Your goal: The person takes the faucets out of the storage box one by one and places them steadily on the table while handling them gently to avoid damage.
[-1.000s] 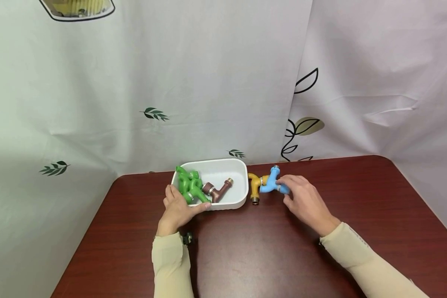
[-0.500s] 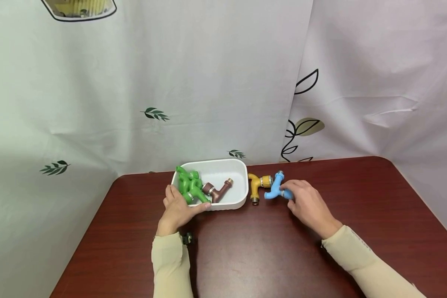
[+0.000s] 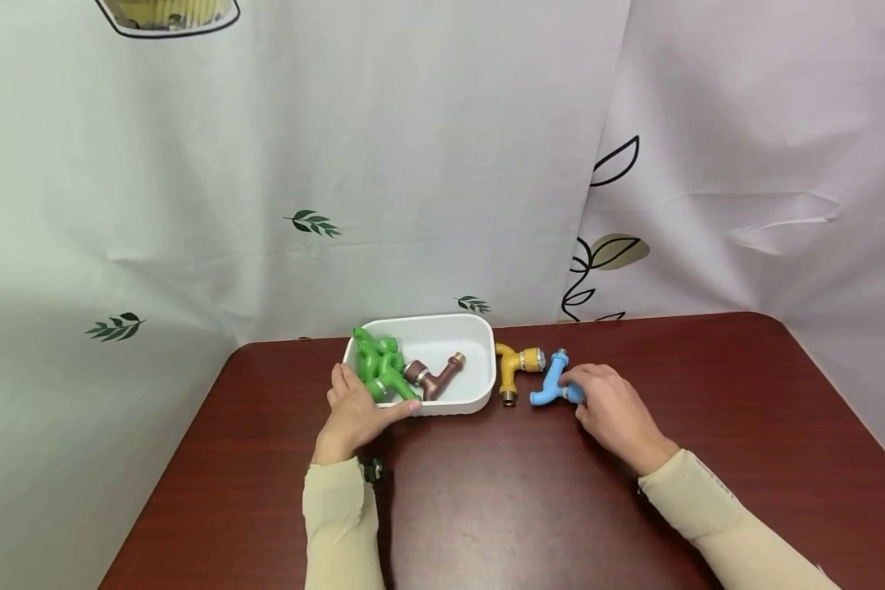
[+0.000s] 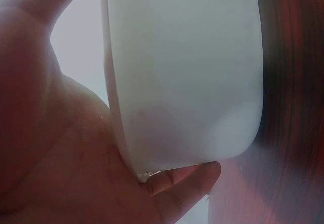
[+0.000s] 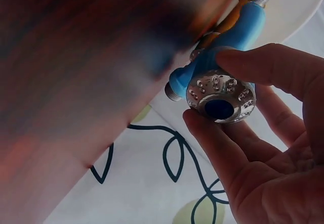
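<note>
My left hand [image 3: 356, 416] grips the near left corner of a white plastic tub [image 3: 479, 400], thumb along the near rim and fingers around the end wall. In the left wrist view, fingertips [image 4: 210, 176] press the tub's outer wall [image 4: 187, 72]. Green plastic taps [image 3: 387, 378] lie heaped at the tub's left end, beside a brown tap [image 3: 435, 383] with a threaded end. My right hand [image 3: 612, 410] pinches a light blue tap [image 3: 551, 383] by its knob, whose silvery end cap [image 5: 220, 95] faces the right wrist camera. Left of it, a yellow tap [image 3: 509, 369] lies by the tub's right wall.
The dark red-brown wooden table [image 3: 479, 508] stands against a pale hanging cloth [image 3: 413, 164] printed with leaves. The tub is close to the table's back edge. Bare tabletop shows in front of the tub and to the right of my right hand.
My right hand has drawn the blue tap slightly right and nearer to me, leaving a gap between it and the yellow tap. My left hand stays on the tub.
</note>
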The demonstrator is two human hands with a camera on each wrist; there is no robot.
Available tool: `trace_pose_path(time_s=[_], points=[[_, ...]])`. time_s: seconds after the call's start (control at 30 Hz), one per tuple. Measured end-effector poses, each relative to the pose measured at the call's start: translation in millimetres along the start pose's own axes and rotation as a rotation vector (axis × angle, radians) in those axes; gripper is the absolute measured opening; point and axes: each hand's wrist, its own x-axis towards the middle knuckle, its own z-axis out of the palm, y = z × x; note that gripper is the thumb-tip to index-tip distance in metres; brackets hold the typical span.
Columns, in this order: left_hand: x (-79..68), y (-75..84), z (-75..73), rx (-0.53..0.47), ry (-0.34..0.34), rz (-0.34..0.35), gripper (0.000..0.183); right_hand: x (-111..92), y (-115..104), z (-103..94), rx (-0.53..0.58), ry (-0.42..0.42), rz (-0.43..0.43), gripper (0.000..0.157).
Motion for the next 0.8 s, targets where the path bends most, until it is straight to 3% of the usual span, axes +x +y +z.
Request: trace_pose_path(time_s=[0.8], points=[[-2.0, 2.3, -0.3, -0.014, 0.003, -0.004, 0.145, -2.8, 5.9, 3.1, -0.026, -0.067, -0.003, 0.037]])
